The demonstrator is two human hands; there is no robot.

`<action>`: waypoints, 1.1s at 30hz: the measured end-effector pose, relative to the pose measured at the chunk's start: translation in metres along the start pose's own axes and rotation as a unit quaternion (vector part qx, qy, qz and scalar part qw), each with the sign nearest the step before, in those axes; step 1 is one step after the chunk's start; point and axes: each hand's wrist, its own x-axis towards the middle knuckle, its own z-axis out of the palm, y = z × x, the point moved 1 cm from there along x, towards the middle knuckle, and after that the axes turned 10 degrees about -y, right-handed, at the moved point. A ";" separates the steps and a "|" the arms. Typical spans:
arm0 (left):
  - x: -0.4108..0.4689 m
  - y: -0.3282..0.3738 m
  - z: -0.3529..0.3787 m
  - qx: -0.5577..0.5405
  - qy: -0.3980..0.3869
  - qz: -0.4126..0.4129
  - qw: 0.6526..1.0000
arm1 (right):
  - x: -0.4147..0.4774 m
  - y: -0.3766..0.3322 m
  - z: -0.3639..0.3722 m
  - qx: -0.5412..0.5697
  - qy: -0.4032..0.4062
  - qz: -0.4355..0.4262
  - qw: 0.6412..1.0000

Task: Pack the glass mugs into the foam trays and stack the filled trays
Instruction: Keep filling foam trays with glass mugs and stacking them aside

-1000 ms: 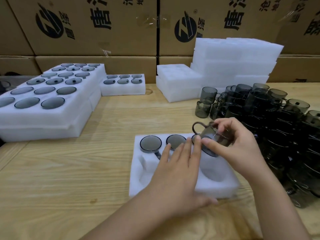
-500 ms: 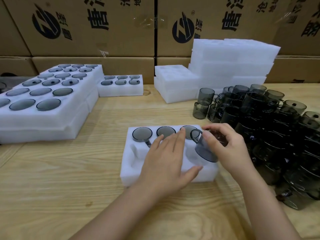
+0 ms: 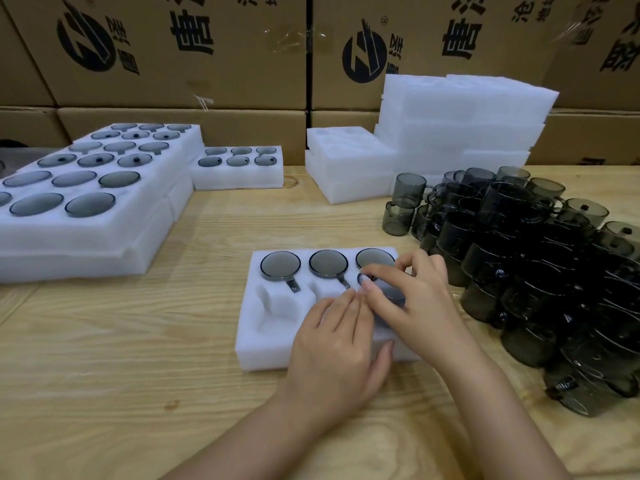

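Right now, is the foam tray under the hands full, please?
Not full: the foam tray shows an empty front-left pocket; only the back row's three mugs are seated.

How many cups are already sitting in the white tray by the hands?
3 sit in the foam tray's back row: left mug, middle mug, right mug. A fourth mug, in the right hand, is going in, partly hidden.

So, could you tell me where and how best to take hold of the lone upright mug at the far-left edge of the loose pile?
Probably by its open rim, from above. That mug stands upright on another mug, mouth up and clear. Its left side faces bare table, while the pile crowds its right. A thumb-and-finger grip across the wall should lift it straight off. Its handle is not clearly visible.
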 end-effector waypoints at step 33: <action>0.000 0.006 0.005 0.113 -0.070 0.025 0.991 | -0.013 0.005 0.005 -0.070 -0.199 0.014 0.977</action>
